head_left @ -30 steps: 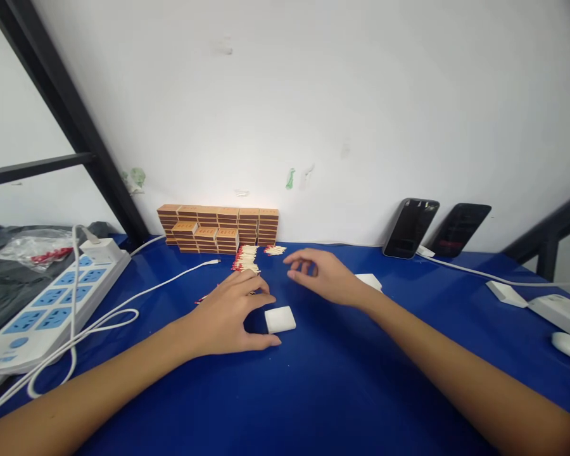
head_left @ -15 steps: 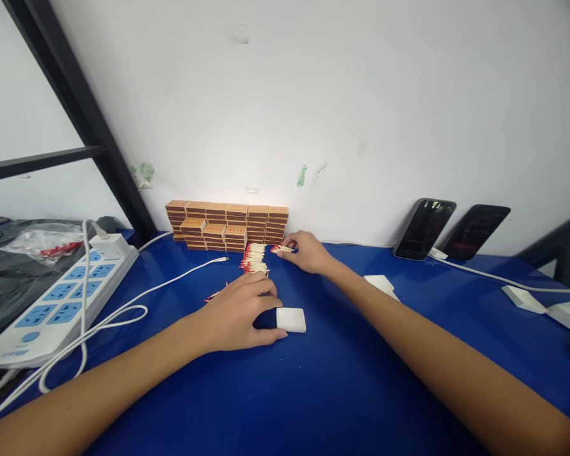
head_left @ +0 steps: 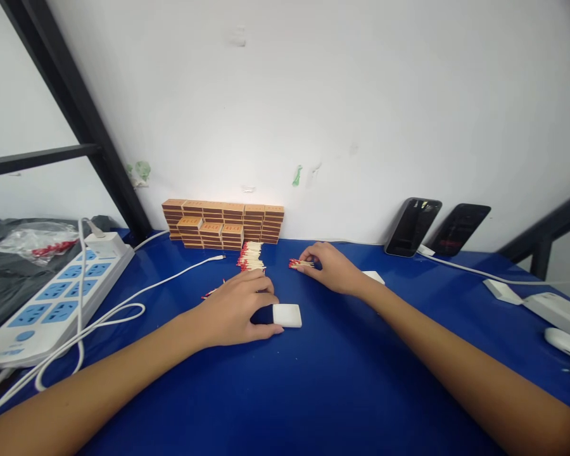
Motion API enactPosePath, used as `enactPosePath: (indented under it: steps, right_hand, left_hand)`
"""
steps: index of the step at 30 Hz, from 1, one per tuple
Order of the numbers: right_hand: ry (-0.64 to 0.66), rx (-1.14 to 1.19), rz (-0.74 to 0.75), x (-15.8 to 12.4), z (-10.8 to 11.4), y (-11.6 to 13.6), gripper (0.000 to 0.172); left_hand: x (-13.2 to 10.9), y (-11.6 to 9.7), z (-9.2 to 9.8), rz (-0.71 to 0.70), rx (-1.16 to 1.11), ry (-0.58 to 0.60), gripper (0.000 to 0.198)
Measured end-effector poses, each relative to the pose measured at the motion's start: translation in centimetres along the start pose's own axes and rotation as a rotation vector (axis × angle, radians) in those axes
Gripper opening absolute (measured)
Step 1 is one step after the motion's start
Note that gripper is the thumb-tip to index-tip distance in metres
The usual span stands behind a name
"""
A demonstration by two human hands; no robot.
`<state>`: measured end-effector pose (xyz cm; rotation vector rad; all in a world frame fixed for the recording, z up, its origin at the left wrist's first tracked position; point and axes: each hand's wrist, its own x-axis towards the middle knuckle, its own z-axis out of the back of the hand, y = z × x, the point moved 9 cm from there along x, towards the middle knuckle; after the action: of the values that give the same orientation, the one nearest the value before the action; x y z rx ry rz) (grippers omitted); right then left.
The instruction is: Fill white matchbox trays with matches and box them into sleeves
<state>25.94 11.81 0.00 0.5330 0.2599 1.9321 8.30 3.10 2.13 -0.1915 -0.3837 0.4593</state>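
Note:
My right hand (head_left: pixel 332 266) pinches a small bunch of red-tipped matches (head_left: pixel 296 263) just above the blue table, their heads pointing left. My left hand (head_left: pixel 240 307) rests on the table with thumb and forefinger at the two left corners of a small white matchbox tray (head_left: pixel 287 315), lightly holding it. The inside of the tray looks bare white. Behind my left hand lies a pile of matches (head_left: pixel 251 256), heads to the left. A few loose matches (head_left: pixel 209 292) stick out beside the left knuckles, partly hidden by that hand.
Stacked matchboxes (head_left: pixel 218 218) stand against the wall. A power strip (head_left: pixel 52 304) with white cables lies on the left, near a plastic bag (head_left: pixel 33 240). Two phones (head_left: pixel 415 227) lean at the back right. Another white piece (head_left: pixel 374 277) lies behind my right forearm; white adapters (head_left: pixel 558 310) sit far right.
My right hand has moved right and slightly toward me, away from the match pile, with the matches pinched in it. My left hand stays at the tray. The view has shifted slightly.

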Motion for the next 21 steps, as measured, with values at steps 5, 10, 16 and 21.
enactPosePath:
  steps: [5,10,16,21]
  right_hand:
    - [-0.011,0.036,-0.033,-3.3,1.2,0.0,0.023]
    - [-0.023,0.027,-0.046,-4.8,2.6,-1.1,0.024]
    - [0.003,-0.004,0.016,-4.9,2.5,-1.1,0.013]
    - [-0.025,-0.04,0.033,-4.9,2.6,-0.2,0.008]
  left_hand:
    - [0.0,-0.1,-0.3,0.005,-0.03,0.026,0.04]
    - [0.0,-0.2,-0.1,0.014,-0.014,0.031,0.048]
    - [0.0,-0.6,-0.1,0.021,-0.027,0.034,0.032]
    - [0.0,-0.5,-0.2,-0.006,-0.006,0.021,0.03]
